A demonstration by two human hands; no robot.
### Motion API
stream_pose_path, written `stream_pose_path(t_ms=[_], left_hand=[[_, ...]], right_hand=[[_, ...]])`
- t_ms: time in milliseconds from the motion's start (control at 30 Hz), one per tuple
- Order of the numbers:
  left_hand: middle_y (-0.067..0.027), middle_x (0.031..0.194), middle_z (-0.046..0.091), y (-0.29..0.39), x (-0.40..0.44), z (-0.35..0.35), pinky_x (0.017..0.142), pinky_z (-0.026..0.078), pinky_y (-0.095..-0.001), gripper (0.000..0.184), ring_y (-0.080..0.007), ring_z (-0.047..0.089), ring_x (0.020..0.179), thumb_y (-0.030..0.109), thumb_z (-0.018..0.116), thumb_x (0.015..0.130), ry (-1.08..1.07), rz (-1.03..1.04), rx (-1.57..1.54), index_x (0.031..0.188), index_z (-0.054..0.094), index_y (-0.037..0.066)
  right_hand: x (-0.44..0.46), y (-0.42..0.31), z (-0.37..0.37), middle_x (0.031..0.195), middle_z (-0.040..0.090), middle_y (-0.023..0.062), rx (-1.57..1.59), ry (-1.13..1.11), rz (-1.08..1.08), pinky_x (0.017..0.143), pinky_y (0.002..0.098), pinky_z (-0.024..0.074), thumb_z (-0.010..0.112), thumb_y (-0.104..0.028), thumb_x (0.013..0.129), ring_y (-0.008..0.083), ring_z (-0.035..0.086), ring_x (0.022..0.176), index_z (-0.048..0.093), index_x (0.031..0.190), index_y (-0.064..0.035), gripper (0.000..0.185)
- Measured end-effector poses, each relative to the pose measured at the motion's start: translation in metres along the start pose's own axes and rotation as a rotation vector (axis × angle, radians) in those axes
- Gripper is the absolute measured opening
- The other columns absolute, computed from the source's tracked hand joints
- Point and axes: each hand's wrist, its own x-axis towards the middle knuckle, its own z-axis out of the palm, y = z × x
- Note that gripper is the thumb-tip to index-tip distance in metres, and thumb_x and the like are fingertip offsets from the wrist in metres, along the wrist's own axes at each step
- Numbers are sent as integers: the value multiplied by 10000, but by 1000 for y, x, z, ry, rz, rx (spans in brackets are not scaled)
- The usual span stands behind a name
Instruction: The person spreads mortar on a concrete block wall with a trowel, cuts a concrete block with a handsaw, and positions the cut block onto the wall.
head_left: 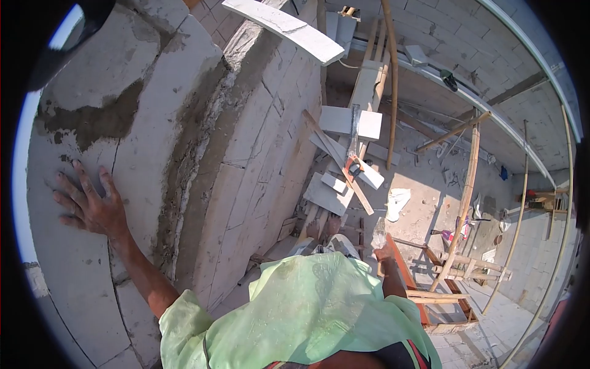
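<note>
My left hand (93, 202) lies flat with fingers spread on the pale block wall (67, 264) at the left. Wet grey mortar (98, 117) is smeared on the blocks just above it. Low beside my body, my right hand (386, 251) is closed round what looks like a trowel (380, 232), its greyish blade pointing away from me. Ahead of my feet, a hand saw (354, 132) with an orange handle lies on cut white blocks (335, 120), beside a long wooden strip (338, 161).
I stand on narrow scaffold planks (370, 86) high above the floor. Bamboo poles (470, 178) rise at the right, near an orange-brown frame (409, 280). A long white slab (286, 31) juts from the wall top. A white sack (398, 203) lies below.
</note>
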Motion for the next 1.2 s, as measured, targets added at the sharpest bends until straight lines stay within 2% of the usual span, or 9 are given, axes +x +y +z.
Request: stream_pose_path(t_ms=[167, 233, 267, 433, 567, 667, 900, 1033, 1200], left_hand=[[13, 1530, 362, 0, 0, 0, 1161, -73, -499, 545, -252, 191, 1464, 571, 570, 885, -17, -19, 13, 1383, 497, 362], [8, 1529, 365, -2, -2, 0, 1163, -75, -496, 555, -254, 188, 1465, 566, 586, 876, -30, -23, 27, 1382, 499, 354], [8, 1529, 365, -3, -3, 1, 1163, -75, -496, 555, -254, 188, 1465, 566, 586, 876, -31, -26, 39, 1382, 499, 354], [-2, 1531, 359, -3, -4, -1, 1171, -67, -493, 561, -268, 189, 1463, 516, 627, 860, -83, -36, 100, 1377, 510, 331], [-6, 1535, 353, -4, -5, -6, 1174, -53, -493, 545, -275, 187, 1463, 473, 646, 854, -109, -53, 130, 1364, 528, 321], [-8, 1537, 349, -4, -3, -6, 1178, -44, -490, 529, -275, 188, 1463, 442, 659, 850, -106, -38, 126, 1349, 546, 310], [-6, 1532, 358, -6, -3, -3, 1179, -44, -485, 510, -272, 191, 1462, 442, 660, 852, -102, -44, 104, 1337, 553, 329], [-1, 1525, 371, -6, -7, 1, 1174, -80, -480, 485, -263, 189, 1463, 469, 653, 854, -79, -34, 57, 1317, 567, 352], [-4, 1519, 380, -7, -10, 2, 1169, -96, -491, 464, -267, 187, 1463, 465, 663, 842, -92, -26, 79, 1284, 597, 339]], right_hand=[[8, -4, -1, 1034, 663, 260, -3, -133, 74, 895, 472, 506, 661, -225, 708, 429, 627, 1015, 576, 1113, -12, 465], [7, -13, -7, 1199, 615, 227, -15, -211, 127, 934, 390, 486, 715, -166, 678, 358, 589, 1133, 310, 1452, -57, 880], [11, -7, -1, 1199, 615, 227, -20, -214, 117, 934, 390, 486, 715, -166, 678, 358, 589, 1133, 310, 1452, -57, 880], [7, -26, -17, 1100, 644, 241, -91, -244, -7, 891, 393, 504, 705, -132, 664, 374, 624, 1048, 439, 1316, 15, 720], [50, 48, 30, 973, 689, 179, -246, -203, -307, 826, 434, 523, 726, -197, 664, 391, 641, 961, 659, 1083, -84, 439], [57, 24, 23, 896, 675, 197, -169, -81, -74, 813, 449, 523, 757, -277, 679, 398, 639, 919, 666, 1004, -36, 415], [60, -20, -6, 1061, 647, 266, -77, -174, -36, 930, 480, 474, 744, -191, 655, 433, 599, 1051, 590, 1087, 50, 518], [46, -38, -20, 878, 649, 299, -33, -107, -116, 764, 486, 508, 683, -167, 660, 458, 634, 879, 595, 966, 91, 409], [28, -55, -33, 884, 656, 271, -30, -238, -111, 760, 445, 510, 689, -209, 724, 422, 648, 889, 567, 934, 52, 356]])
